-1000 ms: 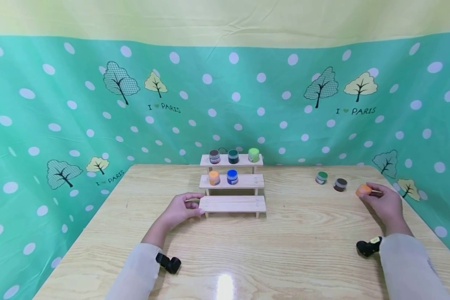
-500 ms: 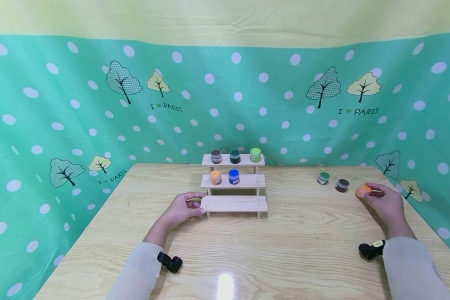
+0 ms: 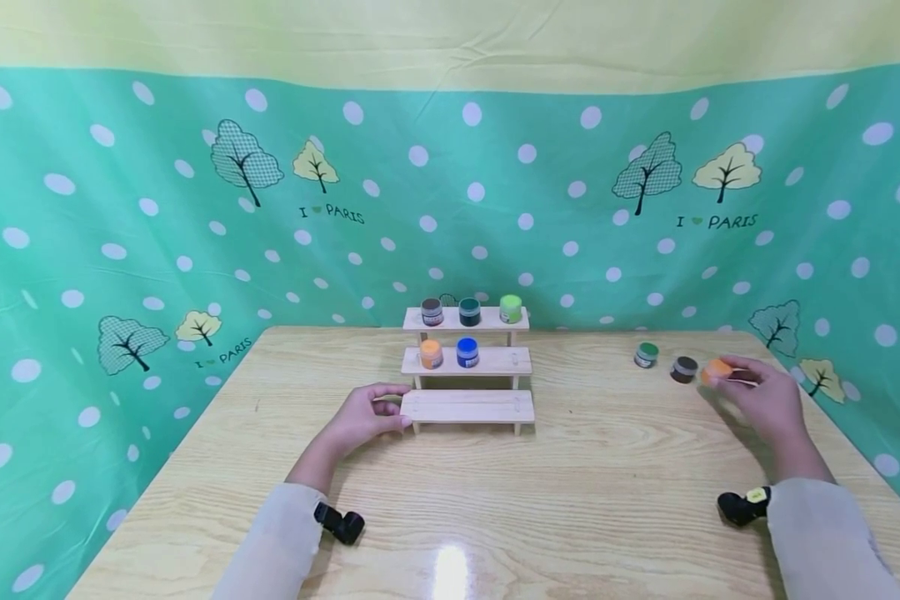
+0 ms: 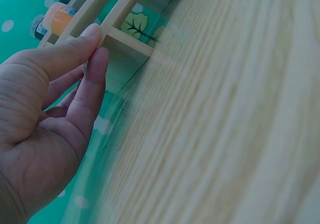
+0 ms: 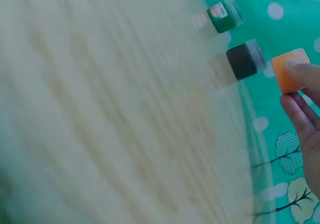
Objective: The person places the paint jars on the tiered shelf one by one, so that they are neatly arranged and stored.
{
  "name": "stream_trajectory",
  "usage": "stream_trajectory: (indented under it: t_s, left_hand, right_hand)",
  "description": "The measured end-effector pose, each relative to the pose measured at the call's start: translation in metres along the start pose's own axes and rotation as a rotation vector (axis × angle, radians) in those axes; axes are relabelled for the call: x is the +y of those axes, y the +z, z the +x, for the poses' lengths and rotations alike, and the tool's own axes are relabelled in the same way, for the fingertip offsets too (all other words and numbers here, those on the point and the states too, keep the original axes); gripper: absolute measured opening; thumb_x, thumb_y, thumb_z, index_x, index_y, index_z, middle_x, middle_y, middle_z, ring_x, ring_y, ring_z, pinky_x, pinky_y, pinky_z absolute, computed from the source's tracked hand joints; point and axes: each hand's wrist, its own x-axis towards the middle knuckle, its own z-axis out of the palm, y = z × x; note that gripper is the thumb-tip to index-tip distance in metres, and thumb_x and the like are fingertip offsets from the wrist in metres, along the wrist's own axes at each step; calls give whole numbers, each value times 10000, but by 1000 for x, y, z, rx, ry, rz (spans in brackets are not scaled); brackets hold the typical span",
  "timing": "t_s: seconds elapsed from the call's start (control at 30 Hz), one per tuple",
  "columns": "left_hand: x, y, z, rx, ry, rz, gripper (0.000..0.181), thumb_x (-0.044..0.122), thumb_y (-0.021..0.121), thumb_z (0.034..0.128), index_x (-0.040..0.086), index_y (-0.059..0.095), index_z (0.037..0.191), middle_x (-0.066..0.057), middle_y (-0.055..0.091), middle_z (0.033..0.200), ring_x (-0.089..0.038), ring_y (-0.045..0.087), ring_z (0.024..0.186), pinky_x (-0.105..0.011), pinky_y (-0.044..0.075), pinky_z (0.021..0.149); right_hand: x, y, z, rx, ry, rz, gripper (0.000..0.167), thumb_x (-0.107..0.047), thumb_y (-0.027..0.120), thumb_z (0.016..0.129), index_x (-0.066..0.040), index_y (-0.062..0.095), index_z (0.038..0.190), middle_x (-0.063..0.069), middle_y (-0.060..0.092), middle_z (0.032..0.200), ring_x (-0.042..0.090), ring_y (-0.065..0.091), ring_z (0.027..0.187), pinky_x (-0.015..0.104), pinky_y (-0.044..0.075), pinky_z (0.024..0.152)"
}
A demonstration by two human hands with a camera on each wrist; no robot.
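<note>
My left hand (image 3: 367, 414) pinches the left end of the lowest step of a wooden three-step stand (image 3: 467, 407), thumb and fingertips on its edge in the left wrist view. My right hand (image 3: 768, 402) holds an orange paint jar (image 5: 285, 73) between thumb and fingers; in the right wrist view it appears lifted off the table. On the stand's top step are a dark brown jar (image 3: 432, 312), a dark green jar (image 3: 469, 312) and a light green jar (image 3: 511, 308). A second orange jar (image 3: 431, 354) and a blue jar (image 3: 467, 352) occupy the middle step.
Left of the right hand, a black-brown jar (image 3: 684, 369) and a green jar (image 3: 647, 355) stand on the wooden table (image 3: 570, 500). A green dotted curtain (image 3: 390, 200) hangs behind the table and along both sides.
The right hand has raised the orange jar slightly and shifted it left, nearer the black-brown jar. The left hand keeps its grip on the stand.
</note>
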Motion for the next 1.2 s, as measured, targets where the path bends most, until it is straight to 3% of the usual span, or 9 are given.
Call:
stream_trajectory:
  t_s: [0.23,0.43,0.6,0.9,1.2]
  left_hand:
    - [-2,-2,2,-15,10,-13,593,76,838,757,50,602,1301,-119,660,908,-204,643,799,-278,544,646]
    - [-2,-1,3,-19,10,-14,593,77,836,761,42,598,1304,-122,659,909,-199,643,792,-280,543,645]
    - [-2,0,2,-13,1,-7,587,70,835,761,46,603,1299,-120,661,908,-196,643,789,-285,546,652]
    - [0,0,1,-8,0,-2,579,73,832,766,56,607,1299,-118,659,911,-201,639,793,-289,543,653]
    - [-1,0,1,-7,-3,-19,582,84,838,759,69,613,1296,-116,660,909,-200,641,803,-269,540,646]
  right_hand:
    - [-11,2,0,-13,-18,-4,624,-363,725,885,-11,536,1365,-20,532,1212,-146,500,833,89,475,686]
    - [-26,6,-5,-13,-101,-37,595,-342,728,889,23,558,1328,127,530,1258,-177,499,806,90,486,677]
    - [-37,8,-8,-41,-148,-57,568,-338,720,896,9,572,1320,105,531,1244,-196,493,809,105,500,664]
    - [-55,12,-13,-84,-173,-37,581,-336,739,880,14,576,1313,205,518,1297,-192,514,826,124,513,673]
    - [-73,17,-19,-119,-204,12,562,-308,748,876,23,583,1299,129,560,1219,-130,558,869,132,521,709]
